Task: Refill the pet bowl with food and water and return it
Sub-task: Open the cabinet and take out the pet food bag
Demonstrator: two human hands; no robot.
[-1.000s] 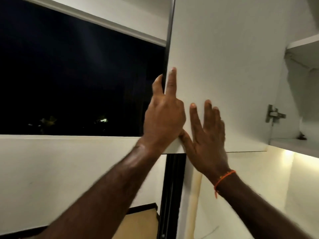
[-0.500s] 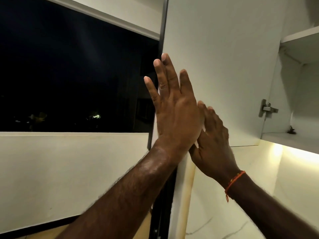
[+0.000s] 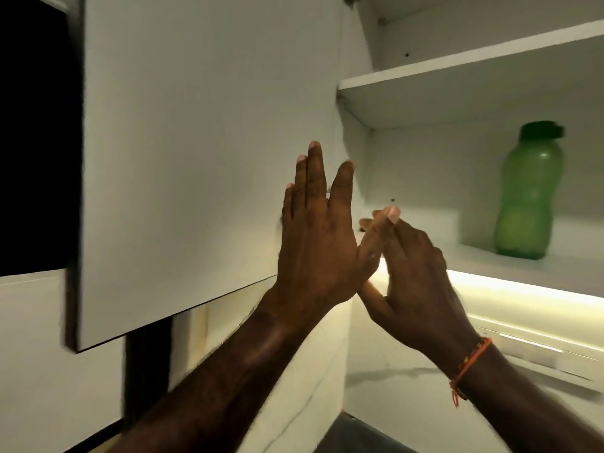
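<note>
The white wall-cabinet door [image 3: 196, 152] stands swung open to the left. My left hand [image 3: 318, 237] is raised in front of its inner face with fingers straight, near the hinge side. My right hand [image 3: 411, 266], with an orange thread at the wrist, is just right of it below the lower shelf edge, fingers loosely bent and holding nothing. A green plastic bottle [image 3: 528, 194] with a dark green cap stands upright on the lower shelf [image 3: 490, 266] inside the cabinet, right of both hands. No pet bowl is in view.
An upper shelf [image 3: 457, 60] shows nothing on its visible part. A lit strip [image 3: 523, 292] glows under the cabinet above a white marbled wall [image 3: 392, 387]. A dark window [image 3: 32, 142] lies to the left, behind the door.
The view has swung right, so the cabinet's inside and the green bottle now show. Both hands have come off the door's outer edge and now sit near the hinge side.
</note>
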